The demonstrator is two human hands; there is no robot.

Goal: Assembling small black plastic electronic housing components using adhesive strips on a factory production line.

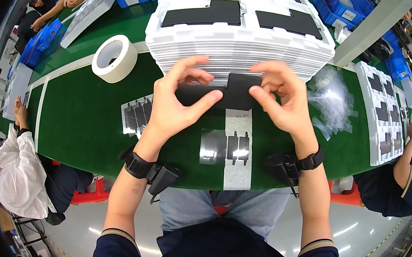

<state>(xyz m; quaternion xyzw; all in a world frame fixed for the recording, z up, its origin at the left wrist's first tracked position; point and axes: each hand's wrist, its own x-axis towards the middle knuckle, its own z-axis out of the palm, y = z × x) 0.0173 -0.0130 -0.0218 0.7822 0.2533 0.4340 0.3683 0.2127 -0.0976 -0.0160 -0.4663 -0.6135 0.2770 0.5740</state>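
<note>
A flat black L-shaped piece [240,98] is held upright between my two hands, just in front of a tall stack of white trays [240,48]. My left hand [179,97] curls around its left end, thumb in front and fingers along the upper edge. At its right end my right hand [283,96] grips the edge between thumb and fingers. Below, a clear film sheet with black strips [213,147] lies across a pale band [235,177] on the green table. Another sheet of black strips [136,115] lies beside my left wrist, partly hidden.
A roll of white tape [115,58] stands left of the trays. Clear film scraps [332,102] are heaped at the right, before a white post [372,33]. More trays of black pieces [381,115] lie farther right. Co-workers sit on both sides; blue bins [337,6] stand behind.
</note>
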